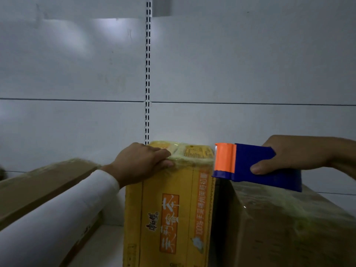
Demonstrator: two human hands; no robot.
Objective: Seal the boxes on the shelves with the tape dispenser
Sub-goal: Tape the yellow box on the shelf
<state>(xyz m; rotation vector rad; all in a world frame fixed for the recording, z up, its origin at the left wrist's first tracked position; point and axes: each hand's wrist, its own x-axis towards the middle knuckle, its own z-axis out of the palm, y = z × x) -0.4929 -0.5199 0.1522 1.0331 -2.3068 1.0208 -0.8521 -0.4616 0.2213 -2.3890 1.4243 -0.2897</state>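
A tall yellow box with orange print stands in the middle of the shelf, its top edge covered in glossy tape. My left hand lies over the box's top left corner, fingers curled over the taped edge. My right hand grips a blue tape dispenser with an orange front roller. The roller sits right at the yellow box's top right corner. The dispenser hovers above a brown box on the right.
A long flat brown box leans on the left, partly behind my white sleeve. The grey back panel of the shelf carries a slotted upright in the middle. The white shelf floor shows between the boxes.
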